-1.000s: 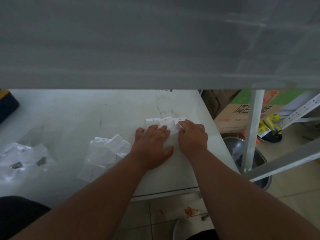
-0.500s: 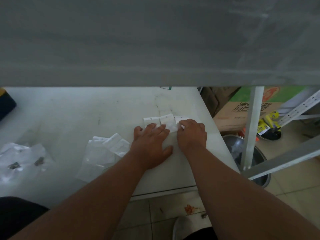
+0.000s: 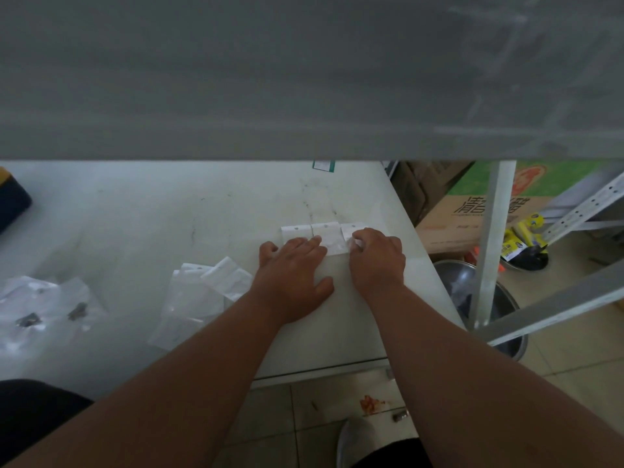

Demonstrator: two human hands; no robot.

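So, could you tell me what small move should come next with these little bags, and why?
Probably square the rightmost bag against the middle bag: the right hand pinches it at the row's end, while the left hand lies flat on the left bag.

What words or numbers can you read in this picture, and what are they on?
Cardboard box: big dark Chinese characters, blurred and cut by the post; not readable for sure.
Yellow packets: labels too small to read.
Green-edged tag: too small to read.
Small bags, pressed by the left hand and pinched by the right hand: no print seen.
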